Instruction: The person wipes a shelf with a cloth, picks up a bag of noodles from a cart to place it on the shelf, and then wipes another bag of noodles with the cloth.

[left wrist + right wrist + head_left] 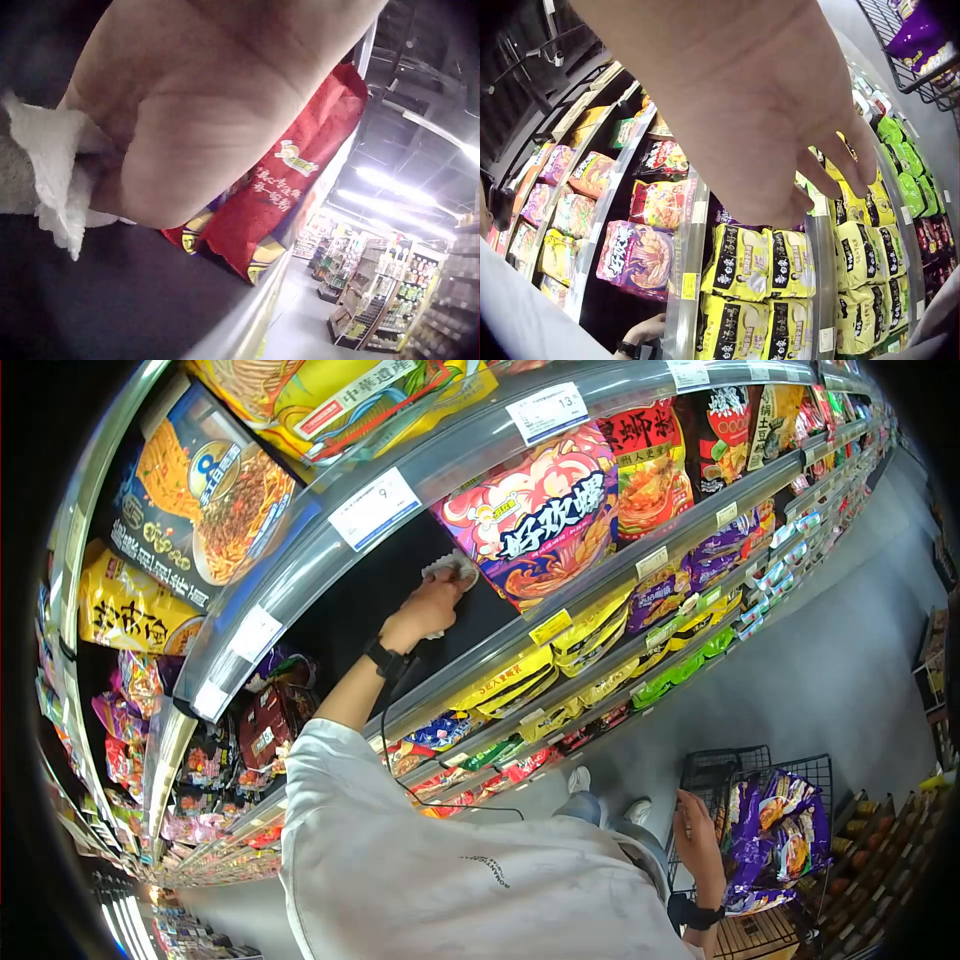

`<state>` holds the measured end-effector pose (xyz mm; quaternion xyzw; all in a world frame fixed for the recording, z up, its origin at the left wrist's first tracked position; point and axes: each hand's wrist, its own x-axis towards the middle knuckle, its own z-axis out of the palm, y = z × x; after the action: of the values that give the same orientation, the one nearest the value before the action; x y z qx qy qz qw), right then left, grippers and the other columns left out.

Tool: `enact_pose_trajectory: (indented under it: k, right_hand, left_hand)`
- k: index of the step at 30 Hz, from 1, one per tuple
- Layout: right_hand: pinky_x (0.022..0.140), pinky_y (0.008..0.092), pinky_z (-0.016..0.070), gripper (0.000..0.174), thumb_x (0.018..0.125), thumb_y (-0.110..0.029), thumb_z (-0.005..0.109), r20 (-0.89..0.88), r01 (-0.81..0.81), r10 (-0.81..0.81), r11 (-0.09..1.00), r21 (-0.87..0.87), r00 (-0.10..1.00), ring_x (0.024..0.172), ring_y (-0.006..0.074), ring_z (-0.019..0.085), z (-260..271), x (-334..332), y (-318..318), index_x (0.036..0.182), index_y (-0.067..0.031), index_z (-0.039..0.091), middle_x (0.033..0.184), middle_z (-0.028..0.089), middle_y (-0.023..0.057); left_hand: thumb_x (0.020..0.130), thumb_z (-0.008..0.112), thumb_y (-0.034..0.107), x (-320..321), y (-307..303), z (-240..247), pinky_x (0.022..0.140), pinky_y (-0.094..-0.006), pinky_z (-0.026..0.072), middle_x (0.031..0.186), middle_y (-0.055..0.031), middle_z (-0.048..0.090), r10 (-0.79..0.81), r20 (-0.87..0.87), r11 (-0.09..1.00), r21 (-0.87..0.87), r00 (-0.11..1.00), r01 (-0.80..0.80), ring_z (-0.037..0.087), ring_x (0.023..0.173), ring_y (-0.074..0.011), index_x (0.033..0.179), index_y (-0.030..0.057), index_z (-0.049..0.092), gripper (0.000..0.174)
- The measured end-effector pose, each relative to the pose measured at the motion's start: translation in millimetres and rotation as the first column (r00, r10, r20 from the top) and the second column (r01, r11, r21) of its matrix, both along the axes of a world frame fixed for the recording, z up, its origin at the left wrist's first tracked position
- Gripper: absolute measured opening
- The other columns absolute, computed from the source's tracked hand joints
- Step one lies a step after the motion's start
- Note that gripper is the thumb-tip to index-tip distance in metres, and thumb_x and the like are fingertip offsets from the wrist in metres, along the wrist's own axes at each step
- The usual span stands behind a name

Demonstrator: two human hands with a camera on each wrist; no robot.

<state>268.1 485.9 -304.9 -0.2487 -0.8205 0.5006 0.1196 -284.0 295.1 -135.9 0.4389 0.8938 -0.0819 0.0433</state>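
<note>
White cloth [54,154] in the left hand [430,608] sits beside the pink packet's edge [476,542].

Crumpled white cloth [452,572], matt; dark shelf surface [352,592], smooth, matt.

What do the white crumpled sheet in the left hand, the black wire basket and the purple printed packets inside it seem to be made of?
White crumpled sheet: matt, soft paper tissue or thin cloth, from its drooping, ragged edges; I cannot tell which.
Black wire basket: probably coated metal, from its thin, straight bars.
Purple printed packets: likely glossy plastic film, from their wrinkles and bright highlights.
</note>
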Motion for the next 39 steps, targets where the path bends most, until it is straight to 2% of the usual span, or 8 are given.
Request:
enact_pose_trajectory:
  k: [14, 16, 20, 23, 25, 26, 32, 39]
  right_hand:
    - [0.095, 0.044, 0.0538, 0.039, 0.102, -0.004, 0.058, 0.042, -0.125, 0.128, 0.991, -0.053, 0.991, 0.114, 0.0395, 0.066, -5.2, -3.5, 7.7, 0.14, -0.0005, 0.056, 0.135, 0.062, 0.0226]
    - [0.095, 0.044, 0.0538, 0.039, 0.102, -0.004, 0.058, 0.027, -0.138, 0.14, 0.988, -0.069, 0.99, 0.115, 0.0394, 0.066, -5.1, -7.8, 6.5, 0.141, -0.0006, 0.055, 0.135, 0.062, 0.0224]
    - [0.095, 0.0381, 0.0544, 0.037, 0.103, -0.004, 0.058, 0.027, -0.103, 0.104, 0.994, -0.033, 0.994, 0.113, 0.0331, 0.067, -7.0, -15.0, 0.2, 0.14, -0.0021, 0.057, 0.132, 0.063, 0.0189]
    - [0.095, 0.0377, 0.054, 0.036, 0.103, -0.005, 0.058, 0.032, -0.06, 0.06, 0.998, -0.001, 0.998, 0.111, 0.0327, 0.067, -5.4, -20.0, -4.8, 0.14, -0.001, 0.057, 0.13, 0.064, 0.0188]
    - [0.094, 0.0375, 0.0539, 0.036, 0.104, -0.005, 0.058, 0.04, -0.043, 0.042, 0.999, 0.03, 0.998, 0.109, 0.0324, 0.067, -3.8, -19.2, -12.3, 0.139, -0.0003, 0.058, 0.129, 0.064, 0.0188]
    - [0.093, 0.0379, 0.0543, 0.036, 0.103, -0.004, 0.058, 0.079, -0.038, 0.037, 0.999, 0.011, 0.996, 0.107, 0.0329, 0.068, -3.7, -19.5, -15.4, 0.139, 0.0002, 0.057, 0.127, 0.065, 0.0194]
    - [0.093, 0.0428, 0.0546, 0.039, 0.1, 0.0, 0.058, 0.093, 0.01, 0.0, 0.994, -0.108, 0.996, 0.111, 0.0371, 0.068, -11.5, -35.3, -28.6, 0.139, 0.0002, 0.056, 0.127, 0.063, 0.0225]
    - [0.094, 0.043, 0.0545, 0.038, 0.101, 0.0, 0.058, 0.05, -0.079, 0.087, 0.986, -0.145, 0.995, 0.113, 0.0374, 0.068, -8.6, -39.6, -22.3, 0.138, 0.001, 0.056, 0.129, 0.064, 0.0226]
  left_hand:
    - [0.083, 0.049, -0.012, 81.8, -14.4, 24.9, 0.115, -0.043, 0.0432, 0.157, -0.0081, 0.047, -0.091, 0.294, 0.991, 0.119, 0.951, 0.059, 0.052, 0.132, -0.0352, 0.153, 0.032, 0.055, 0.083]
    - [0.084, 0.049, -0.005, 75.3, -12.4, 33.4, 0.114, -0.0437, 0.0458, 0.163, -0.007, 0.043, 0.155, 0.16, 0.987, 0.005, 0.975, -0.158, 0.05, 0.141, -0.0334, 0.156, 0.0334, 0.049, 0.082]
    - [0.084, 0.052, 0.005, -32.2, -36.1, 13.4, 0.103, -0.0457, 0.053, 0.142, -0.0222, 0.062, 0.309, 0.095, 0.949, -0.098, 0.946, -0.3, 0.062, 0.129, -0.0367, 0.154, 0.0159, 0.049, 0.071]
    - [0.094, 0.047, 0.003, -146.8, -74.2, -30.4, 0.11, -0.0431, 0.049, 0.148, -0.0222, 0.058, 0.087, 0.087, 0.996, -0.002, 0.992, -0.087, 0.061, 0.13, -0.0379, 0.154, 0.0078, 0.047, 0.06]
    - [0.096, 0.047, 0.003, -181.2, -85.3, -28.9, 0.111, -0.0407, 0.0491, 0.156, -0.0201, 0.051, 0.201, 0.272, 0.956, 0.154, 0.941, -0.248, 0.06, 0.131, -0.0351, 0.157, 0.0068, 0.044, 0.061]
    - [0.093, 0.049, 0.0, -272.8, -116.2, -76.8, 0.109, -0.0373, 0.0504, 0.161, -0.0167, 0.046, 0.066, -0.005, 0.997, 0.045, 0.998, -0.066, 0.061, 0.132, -0.0296, 0.16, 0.0107, 0.042, 0.068]
    - [0.092, 0.047, -0.002, -326.2, -112.6, -9.8, 0.109, -0.0364, 0.0507, 0.161, -0.0165, 0.047, 0.117, 0.135, 0.98, 0.148, 0.984, -0.137, 0.061, 0.132, -0.0293, 0.16, 0.0122, 0.042, 0.07]
    - [0.089, 0.045, -0.005, -176.6, -97.1, -18.5, 0.108, -0.0351, 0.051, 0.161, -0.0163, 0.047, 0.319, 0.37, 0.899, 0.174, 0.872, -0.403, 0.06, 0.133, -0.0289, 0.16, 0.0144, 0.042, 0.073]
